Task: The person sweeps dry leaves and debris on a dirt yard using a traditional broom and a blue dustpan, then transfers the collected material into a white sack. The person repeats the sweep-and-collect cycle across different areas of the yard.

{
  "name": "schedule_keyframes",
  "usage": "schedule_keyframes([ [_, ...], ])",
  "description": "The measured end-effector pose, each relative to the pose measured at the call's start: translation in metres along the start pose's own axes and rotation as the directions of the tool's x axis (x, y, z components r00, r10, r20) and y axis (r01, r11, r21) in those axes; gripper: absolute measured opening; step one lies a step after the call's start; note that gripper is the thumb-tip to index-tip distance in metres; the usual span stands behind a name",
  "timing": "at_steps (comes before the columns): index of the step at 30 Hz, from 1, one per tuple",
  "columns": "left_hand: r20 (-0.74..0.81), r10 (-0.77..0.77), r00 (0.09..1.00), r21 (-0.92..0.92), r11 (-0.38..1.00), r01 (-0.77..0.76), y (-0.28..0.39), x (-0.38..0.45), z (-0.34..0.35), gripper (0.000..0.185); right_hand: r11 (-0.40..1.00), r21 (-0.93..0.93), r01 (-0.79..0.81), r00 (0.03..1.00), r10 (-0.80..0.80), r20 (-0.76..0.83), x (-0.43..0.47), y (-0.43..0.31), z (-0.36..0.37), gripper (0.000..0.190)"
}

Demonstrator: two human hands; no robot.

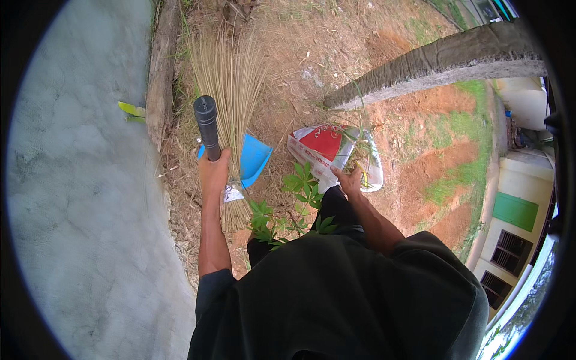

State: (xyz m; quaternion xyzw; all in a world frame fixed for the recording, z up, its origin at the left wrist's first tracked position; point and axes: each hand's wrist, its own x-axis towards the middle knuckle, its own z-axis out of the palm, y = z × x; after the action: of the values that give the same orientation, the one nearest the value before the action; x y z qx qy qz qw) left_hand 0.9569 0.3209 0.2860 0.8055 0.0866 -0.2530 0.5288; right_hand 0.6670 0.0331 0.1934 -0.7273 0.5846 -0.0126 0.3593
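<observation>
My left hand (214, 170) is closed around the black ribbed handle (207, 130) of a blue dustpan (254, 159) and a bundled stick broom (228, 85). The broom's splayed tips point away from me; its bound end, with a white label, sits below the hand. The dustpan's pan shows partly behind the sticks. My right hand (350, 181) grips the rim of a white and red woven plastic sack (315, 150), printed with writing. Cut grass and stalks (360, 148) stick out of its mouth. A yellow strip shows by my right fingers; what it is, I cannot tell.
A grey cement wall (85, 180) runs along the left, with a weathered log (162, 76) beside it. A leafy green plant (301, 184) grows close to my legs. A tree trunk (436, 63) stands ahead right. Dry grass covers the soil; a building (517, 225) lies far right.
</observation>
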Motion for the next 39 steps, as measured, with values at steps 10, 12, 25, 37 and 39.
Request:
schedule_keyframes([
  [10, -0.031, 0.148, 0.988, 0.004, 0.989, -0.148, -0.041, -0.047, -0.145, 0.053, 0.796, -0.455, 0.398, 0.917, -0.338, 0.212, 0.091, -0.028, -0.011, 0.029],
  [12, -0.153, 0.178, 0.972, 0.048, 0.984, -0.172, -0.043, -0.073, -0.191, 0.031, 0.735, -0.387, 0.557, 0.83, -0.473, 0.296, 0.062, -0.082, -0.043, 0.029],
  [25, -0.218, 0.153, 0.964, 0.089, 0.987, -0.136, -0.018, -0.093, -0.259, 0.024, 0.518, -0.431, 0.739, 0.668, -0.646, 0.369, 0.081, -0.194, -0.099, 0.019],
  [37, -0.165, 0.182, 0.969, 0.106, 0.98, -0.166, 0.061, -0.019, -0.169, 0.043, 0.694, -0.428, 0.579, 0.812, -0.536, 0.231, 0.167, -0.021, -0.09, 0.027],
  [39, -0.173, 0.179, 0.969, 0.135, 0.978, -0.156, 0.071, -0.008, -0.153, 0.045, 0.706, -0.478, 0.522, 0.853, -0.452, 0.263, 0.19, -0.003, -0.075, 0.025],
])
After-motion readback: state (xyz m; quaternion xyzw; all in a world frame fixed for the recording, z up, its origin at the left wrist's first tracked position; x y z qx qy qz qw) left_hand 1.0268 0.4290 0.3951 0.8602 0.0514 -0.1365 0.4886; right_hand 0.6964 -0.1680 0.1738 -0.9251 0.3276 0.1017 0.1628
